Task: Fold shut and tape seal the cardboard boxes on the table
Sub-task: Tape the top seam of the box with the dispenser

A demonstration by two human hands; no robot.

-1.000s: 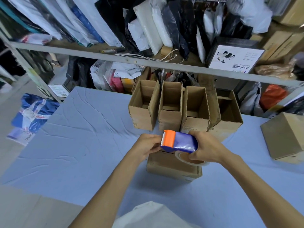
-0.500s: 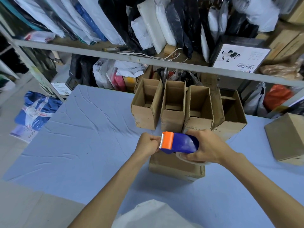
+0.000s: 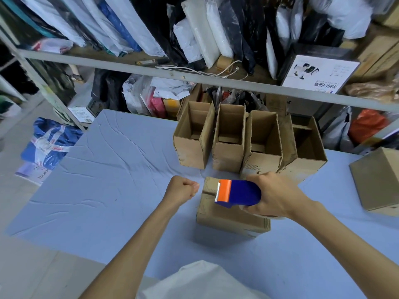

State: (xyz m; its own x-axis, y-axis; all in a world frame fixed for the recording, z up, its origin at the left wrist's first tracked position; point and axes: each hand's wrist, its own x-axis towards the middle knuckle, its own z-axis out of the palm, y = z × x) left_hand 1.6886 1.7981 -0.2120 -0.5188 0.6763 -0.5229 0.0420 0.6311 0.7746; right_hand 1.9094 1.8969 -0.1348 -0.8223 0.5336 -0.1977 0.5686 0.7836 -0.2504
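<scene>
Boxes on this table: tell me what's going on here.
A person is taping a folded-shut cardboard box on the blue table. The right hand grips a blue and orange tape dispenser over the box top; the left hand is curled just left of it, whether pinching tape is unclear. Four open boxes stand behind, not yet folded.

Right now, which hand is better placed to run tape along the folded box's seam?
Right. The right hand grips the tape dispenser directly above the folded box, its orange cutter near the seam. The left hand is curled beside the box's left edge, holding no visible tool.
</scene>
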